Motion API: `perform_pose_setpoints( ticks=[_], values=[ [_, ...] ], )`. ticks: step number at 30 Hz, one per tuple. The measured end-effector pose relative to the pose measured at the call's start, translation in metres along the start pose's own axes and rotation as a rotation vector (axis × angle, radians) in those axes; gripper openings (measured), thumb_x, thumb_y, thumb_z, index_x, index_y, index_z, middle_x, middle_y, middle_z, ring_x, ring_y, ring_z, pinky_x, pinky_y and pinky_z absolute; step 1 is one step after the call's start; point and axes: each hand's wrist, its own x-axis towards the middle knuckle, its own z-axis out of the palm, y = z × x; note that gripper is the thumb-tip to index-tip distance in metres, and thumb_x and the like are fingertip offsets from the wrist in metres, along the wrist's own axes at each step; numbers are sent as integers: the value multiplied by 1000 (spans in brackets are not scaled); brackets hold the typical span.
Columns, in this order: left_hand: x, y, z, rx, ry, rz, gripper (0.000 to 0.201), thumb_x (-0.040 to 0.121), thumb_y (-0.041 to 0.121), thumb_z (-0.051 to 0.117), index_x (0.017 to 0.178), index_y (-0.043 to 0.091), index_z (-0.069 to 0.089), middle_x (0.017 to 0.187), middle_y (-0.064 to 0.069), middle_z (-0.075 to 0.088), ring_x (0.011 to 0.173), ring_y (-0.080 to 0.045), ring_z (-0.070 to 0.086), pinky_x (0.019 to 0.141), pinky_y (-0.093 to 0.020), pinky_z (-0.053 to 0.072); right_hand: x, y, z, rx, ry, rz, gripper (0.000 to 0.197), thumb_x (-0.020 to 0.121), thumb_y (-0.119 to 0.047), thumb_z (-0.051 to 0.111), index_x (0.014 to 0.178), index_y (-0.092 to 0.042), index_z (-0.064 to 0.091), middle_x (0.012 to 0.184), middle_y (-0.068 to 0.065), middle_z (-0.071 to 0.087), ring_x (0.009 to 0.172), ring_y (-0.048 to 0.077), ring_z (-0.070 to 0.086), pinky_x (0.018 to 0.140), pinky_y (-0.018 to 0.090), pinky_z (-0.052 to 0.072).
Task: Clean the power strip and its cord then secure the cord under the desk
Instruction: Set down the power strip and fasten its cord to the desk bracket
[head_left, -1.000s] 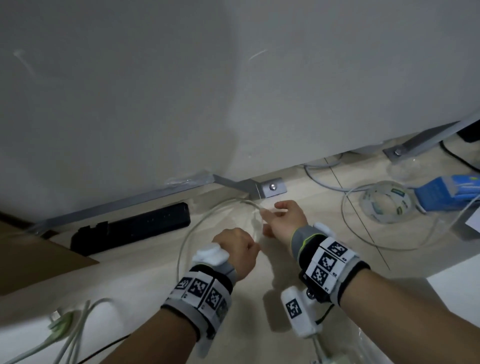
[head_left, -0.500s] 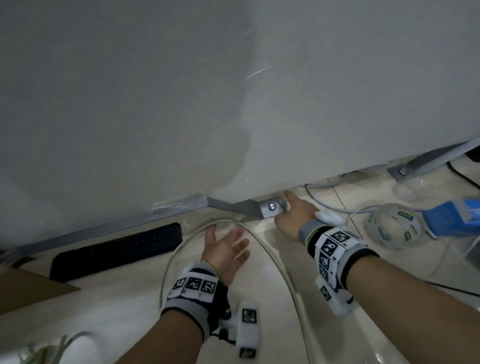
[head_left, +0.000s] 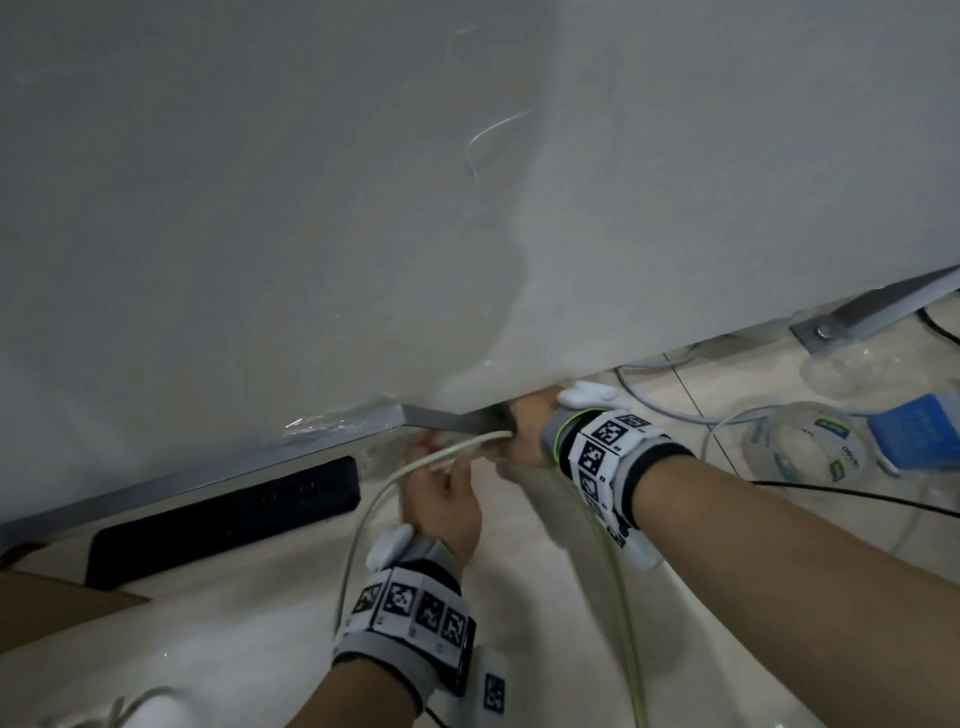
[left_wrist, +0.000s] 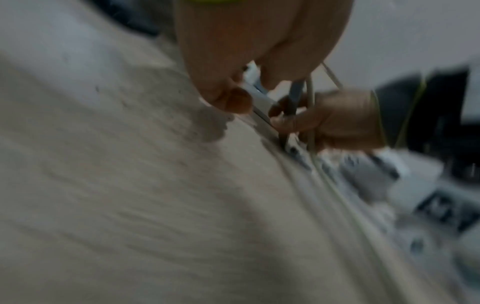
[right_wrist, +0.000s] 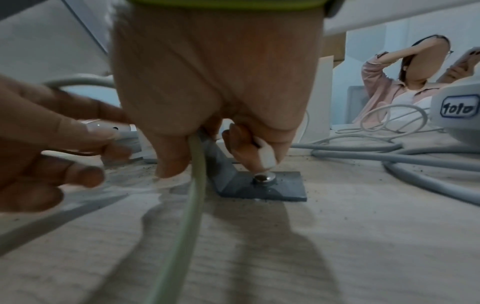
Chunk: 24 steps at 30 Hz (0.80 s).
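Observation:
The black power strip (head_left: 223, 514) lies on the floor beside the desk's metal rail. Its pale cord (head_left: 363, 525) loops up from the floor to both hands at the bracket (head_left: 447, 418) under the white desk panel (head_left: 467, 208). My right hand (head_left: 524, 436) grips the cord (right_wrist: 194, 156) against the bracket foot (right_wrist: 262, 185). Its finger and thumb also pinch a small white piece (right_wrist: 266, 158) just above the bolt. My left hand (head_left: 441, 488) reaches in from the left, its fingers around the cord just short of the right hand. The left wrist view is blurred.
A clear tape roll (head_left: 800, 457) and a blue box (head_left: 914, 431) lie to the right, among grey cables (right_wrist: 389, 156). A second bracket foot (head_left: 831, 327) stands further right. Brown cardboard (head_left: 52, 608) sits at the left. A person (right_wrist: 405, 82) sits beyond the desk.
My left hand, open palm-up half a second ago, has risen to the cord at the bracket. The right hand has pressed further in under the desk edge. The view has moved closer.

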Motion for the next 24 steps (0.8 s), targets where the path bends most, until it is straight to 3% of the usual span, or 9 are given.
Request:
perform_pose_setpoints(
  ticks=[2, 4, 7, 9, 11, 14, 18, 21, 24],
  values=[
    [3, -2, 4, 268, 8, 120, 42, 93, 19, 54, 133, 8, 43, 137, -19, 43, 118, -37, 52, 100, -48, 43, 6, -3, 0, 41, 7, 13, 46, 70, -63, 61, 105, -33, 58, 102, -3, 63, 93, 30, 60, 85, 45, 49],
    [9, 4, 8, 390, 8, 129, 40, 96, 20, 49, 134, 6, 46, 142, -22, 41, 128, -40, 44, 109, -47, 35, 15, 0, 3, 107, -22, 6, 48, 64, -62, 70, 103, -37, 58, 102, -8, 63, 95, 24, 60, 88, 42, 48],
    [18, 13, 8, 347, -90, 63, 21, 97, 16, 46, 111, 9, 60, 109, -12, 65, 99, -29, 60, 88, -39, 46, 10, 2, -1, 119, -44, -3, 52, 63, -61, 76, 103, -37, 55, 105, -11, 61, 101, 21, 59, 91, 36, 46],
    [15, 14, 6, 285, -140, 34, 18, 95, 12, 47, 91, 10, 64, 89, -5, 65, 81, -20, 57, 77, -32, 45, 7, 8, 1, 154, 2, -6, 54, 65, -61, 75, 107, -36, 52, 103, -12, 52, 108, 21, 55, 93, 34, 44],
    [11, 12, 8, 137, -149, -72, 22, 94, 14, 48, 76, 14, 62, 76, -5, 64, 71, -23, 56, 69, -33, 48, 2, 15, 4, 154, 9, 16, 57, 73, -62, 68, 117, -30, 49, 110, -10, 48, 111, 19, 50, 94, 31, 38],
    [8, 19, 15, -261, -111, -320, 23, 96, 12, 51, 76, 8, 60, 63, -4, 59, 52, -14, 51, 47, -24, 44, -5, 18, 3, 226, 77, 63, 49, 75, -55, 72, 108, -26, 51, 111, -1, 58, 104, 23, 56, 83, 26, 38],
    [13, 36, 17, -541, -180, -517, 22, 93, 5, 53, 73, 10, 59, 57, 2, 58, 43, -3, 50, 45, -15, 44, -10, 14, 0, 255, 99, 77, 49, 84, -45, 67, 118, -11, 56, 121, 9, 61, 111, 28, 59, 82, 27, 39],
    [13, 36, 14, -567, -267, -579, 22, 93, 7, 55, 71, 9, 59, 52, 4, 59, 45, -3, 51, 46, -13, 46, -16, 17, 0, 393, 89, 60, 32, 94, -30, 58, 118, -9, 59, 120, 9, 62, 109, 27, 59, 84, 28, 43],
    [13, 34, 9, -589, -307, -602, 18, 93, 8, 56, 77, 5, 63, 57, 0, 63, 50, -5, 56, 49, -14, 50, -28, 28, 8, 478, 170, 7, 36, 84, -38, 70, 109, -14, 62, 109, 7, 64, 99, 28, 61, 83, 30, 49]
  ],
)
